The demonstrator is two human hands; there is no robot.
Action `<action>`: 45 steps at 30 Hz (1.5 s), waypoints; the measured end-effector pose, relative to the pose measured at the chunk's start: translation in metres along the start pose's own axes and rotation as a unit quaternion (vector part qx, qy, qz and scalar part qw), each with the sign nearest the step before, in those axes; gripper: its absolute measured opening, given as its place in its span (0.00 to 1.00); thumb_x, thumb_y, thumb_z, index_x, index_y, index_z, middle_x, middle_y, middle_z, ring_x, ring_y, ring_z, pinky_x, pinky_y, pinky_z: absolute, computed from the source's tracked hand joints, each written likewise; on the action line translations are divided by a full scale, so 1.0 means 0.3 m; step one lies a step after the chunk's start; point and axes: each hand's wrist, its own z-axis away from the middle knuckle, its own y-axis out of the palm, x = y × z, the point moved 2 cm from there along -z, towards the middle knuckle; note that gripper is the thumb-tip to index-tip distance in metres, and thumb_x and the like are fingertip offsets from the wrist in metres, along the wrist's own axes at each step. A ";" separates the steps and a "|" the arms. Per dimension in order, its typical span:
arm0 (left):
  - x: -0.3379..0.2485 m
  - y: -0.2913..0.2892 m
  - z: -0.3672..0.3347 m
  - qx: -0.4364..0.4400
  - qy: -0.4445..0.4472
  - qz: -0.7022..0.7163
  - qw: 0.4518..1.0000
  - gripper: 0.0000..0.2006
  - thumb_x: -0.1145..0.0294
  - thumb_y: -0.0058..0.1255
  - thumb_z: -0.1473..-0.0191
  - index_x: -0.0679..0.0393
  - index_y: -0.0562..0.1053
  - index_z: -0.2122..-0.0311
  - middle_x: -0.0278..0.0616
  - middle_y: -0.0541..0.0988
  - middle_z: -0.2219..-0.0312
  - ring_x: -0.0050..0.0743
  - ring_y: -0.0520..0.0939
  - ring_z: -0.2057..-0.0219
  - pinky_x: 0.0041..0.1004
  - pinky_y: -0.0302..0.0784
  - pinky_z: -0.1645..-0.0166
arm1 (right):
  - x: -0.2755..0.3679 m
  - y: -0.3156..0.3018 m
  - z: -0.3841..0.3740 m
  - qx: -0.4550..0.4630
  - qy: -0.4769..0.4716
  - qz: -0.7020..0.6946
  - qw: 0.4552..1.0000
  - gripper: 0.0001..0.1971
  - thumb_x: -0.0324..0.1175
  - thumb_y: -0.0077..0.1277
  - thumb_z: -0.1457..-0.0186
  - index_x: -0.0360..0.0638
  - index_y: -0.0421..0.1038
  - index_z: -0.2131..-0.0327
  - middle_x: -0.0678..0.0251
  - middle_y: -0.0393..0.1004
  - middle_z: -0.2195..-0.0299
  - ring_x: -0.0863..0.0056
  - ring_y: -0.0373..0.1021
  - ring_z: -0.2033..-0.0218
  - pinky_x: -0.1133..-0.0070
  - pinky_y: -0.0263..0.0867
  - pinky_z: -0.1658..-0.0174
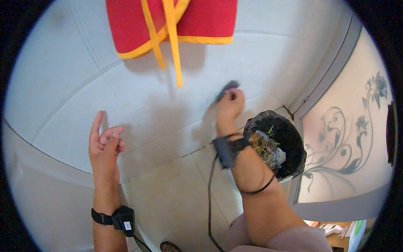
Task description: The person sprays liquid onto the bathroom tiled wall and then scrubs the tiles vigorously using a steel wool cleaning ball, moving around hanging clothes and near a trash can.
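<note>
My right hand (231, 105) is closed on a small dark grey wad (229, 87), held against or very close to the pale wall (159, 105). Motion blurs the wad, so its exact kind is unclear. On the left, my left hand (105, 145) is near the same wall with its index finger stretched upward. Its other fingers are curled loosely, and nothing shows in them. Whether the fingertip touches the wall, I cannot tell. Black straps with small dark boxes and cables are around both wrists.
Below my right hand, a bin (297, 145) lined with a black bag holds scraps and crumpled plastic. A red cloth with yellow trim and ties (205, 21) hangs above. At the right stands a frosted panel with a flower pattern (331, 143). Tiled floor (168, 180) meets the wall.
</note>
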 end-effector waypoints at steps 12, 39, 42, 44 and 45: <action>0.008 0.165 0.023 0.117 0.008 -0.004 0.993 0.26 0.71 0.49 0.46 0.53 0.59 0.41 0.34 0.75 0.68 0.14 0.70 0.76 0.18 0.68 0.70 | 0.100 -0.074 -0.119 0.042 0.112 -0.078 0.990 0.07 0.20 0.52 0.54 0.38 0.68 0.69 0.66 0.70 0.71 0.74 0.66 0.72 0.78 0.64 0.65; 0.446 0.932 0.443 0.409 -0.259 0.041 0.874 0.36 0.62 0.55 0.49 0.49 0.49 0.39 0.44 0.67 0.50 0.36 0.69 0.52 0.34 0.69 0.50 | 0.115 -0.014 0.010 0.130 0.187 -0.068 0.971 0.14 0.23 0.56 0.57 0.41 0.65 0.65 0.62 0.67 0.66 0.65 0.65 0.63 0.72 0.62 0.58; 0.415 1.079 0.390 0.401 -0.308 0.073 0.860 0.42 0.61 0.55 0.49 0.45 0.42 0.36 0.47 0.62 0.46 0.40 0.66 0.48 0.36 0.68 0.47 | 0.122 -0.009 -0.065 0.147 0.180 -0.093 0.968 0.13 0.24 0.56 0.57 0.41 0.66 0.66 0.63 0.69 0.69 0.67 0.67 0.65 0.73 0.64 0.60; 0.536 1.152 0.402 0.313 -0.398 0.243 0.827 0.44 0.59 0.54 0.48 0.40 0.36 0.36 0.51 0.56 0.43 0.46 0.63 0.45 0.39 0.65 0.44 | 0.104 -0.026 -0.086 0.156 0.177 -0.106 0.966 0.12 0.24 0.56 0.58 0.41 0.67 0.67 0.64 0.71 0.71 0.68 0.68 0.67 0.73 0.65 0.61; 0.552 1.173 0.411 0.301 -0.425 0.274 0.809 0.45 0.57 0.54 0.48 0.39 0.33 0.36 0.50 0.50 0.41 0.48 0.64 0.46 0.40 0.63 0.42 | 0.086 -0.042 -0.110 0.139 0.181 -0.124 0.966 0.12 0.24 0.56 0.58 0.40 0.68 0.67 0.64 0.71 0.72 0.69 0.69 0.69 0.74 0.65 0.63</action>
